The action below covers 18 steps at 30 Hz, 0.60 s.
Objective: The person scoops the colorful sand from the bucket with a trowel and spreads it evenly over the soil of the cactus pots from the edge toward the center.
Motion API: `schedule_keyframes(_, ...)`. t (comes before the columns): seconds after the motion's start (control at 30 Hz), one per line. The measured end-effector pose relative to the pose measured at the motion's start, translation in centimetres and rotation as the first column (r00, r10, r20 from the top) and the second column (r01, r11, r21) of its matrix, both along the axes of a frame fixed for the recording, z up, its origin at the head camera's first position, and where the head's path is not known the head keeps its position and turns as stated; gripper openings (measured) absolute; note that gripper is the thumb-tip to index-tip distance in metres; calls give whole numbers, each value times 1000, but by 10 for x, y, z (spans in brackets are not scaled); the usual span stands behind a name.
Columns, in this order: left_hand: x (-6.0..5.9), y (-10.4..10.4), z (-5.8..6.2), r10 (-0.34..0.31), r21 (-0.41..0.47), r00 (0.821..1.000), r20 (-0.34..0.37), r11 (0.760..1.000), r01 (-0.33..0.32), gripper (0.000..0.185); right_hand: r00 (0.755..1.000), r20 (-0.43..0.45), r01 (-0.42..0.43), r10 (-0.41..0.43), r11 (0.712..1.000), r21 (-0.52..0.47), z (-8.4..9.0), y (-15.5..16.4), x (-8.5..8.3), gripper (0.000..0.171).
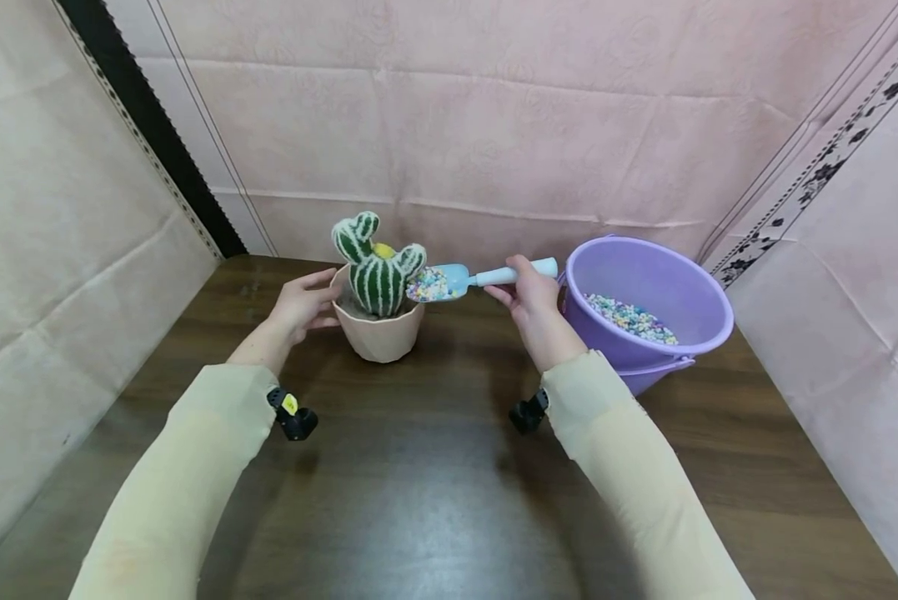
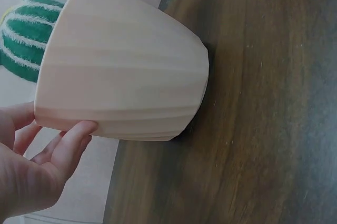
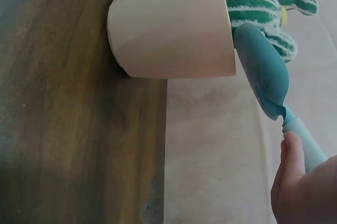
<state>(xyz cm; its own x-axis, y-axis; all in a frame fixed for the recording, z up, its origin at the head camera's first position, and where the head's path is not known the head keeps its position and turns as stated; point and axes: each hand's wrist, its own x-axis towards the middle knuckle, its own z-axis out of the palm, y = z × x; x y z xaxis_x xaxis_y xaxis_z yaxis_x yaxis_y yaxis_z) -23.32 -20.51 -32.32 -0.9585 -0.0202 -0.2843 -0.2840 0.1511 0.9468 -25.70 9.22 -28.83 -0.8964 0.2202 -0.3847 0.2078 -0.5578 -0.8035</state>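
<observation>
the right hand (image 1: 533, 307) grips the light-blue plastic trowel (image 1: 464, 279), loaded with coloured gravel, at the rim of the ribbed pink pot (image 1: 378, 335), its load still unpoured, while the left hand (image 1: 303, 302) with fingers straight steadies the pot and more gravel remains in the purple plastic bucket (image 1: 647, 310)

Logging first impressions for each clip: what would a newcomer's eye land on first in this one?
Probably the striped green cactus in its pale pink pot at the middle of the dark wooden table, with the left hand resting on the pot's side. Next, the blue trowel heaped with pastel pebbles, which the right hand holds at the pot's rim. To the right stands a purple bucket holding more of those pebbles.
</observation>
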Motion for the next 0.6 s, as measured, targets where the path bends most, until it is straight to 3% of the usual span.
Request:
schedule_keyframes(0.2,-1,9,1,7,-1,1000,11,1000,-7,52,1000,3,25,-26,995,94,13,-2,-2,30)
schedule_keyframes(0.4,-2,13,2,30,7,999,21,1000,-30,51,1000,-18,-3,7,974,226,22,-1,-1,21)
schedule_keyframes(0.6,-2,13,1,23,18,999,32,1000,-23,51,999,-27,-30,39,957,289,23,-2,-2,22)
